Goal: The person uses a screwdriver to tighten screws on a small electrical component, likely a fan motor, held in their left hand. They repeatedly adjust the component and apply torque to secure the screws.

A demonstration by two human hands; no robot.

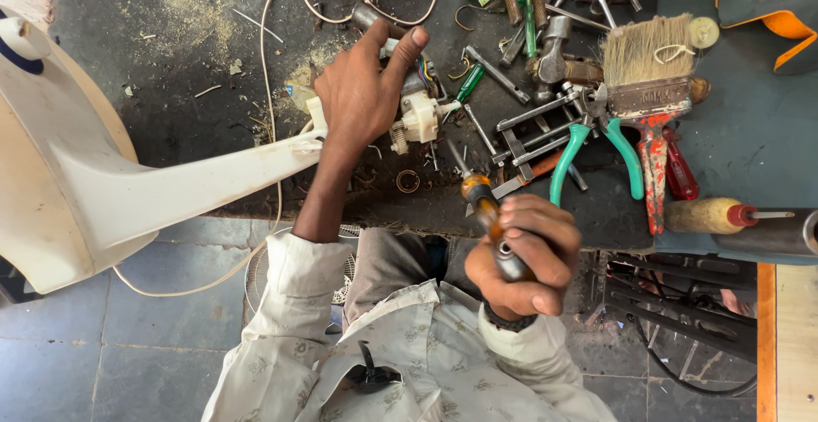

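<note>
Gripping screwdriver (482, 203) in right hand (521, 256), left hand (365, 89) on motor (417, 115) near bench edge (256, 211)

the left hand (362, 89) covers much of the small motor (417, 115); the white fan body (77, 192) runs off the left edge.

- Small white motor assembly (417, 115) with coloured wires, at the end of a cream plastic arm, lying on the dark worktop.
- Screwdriver (481, 205), amber handle, shaft tilted up-left toward the motor.
</note>
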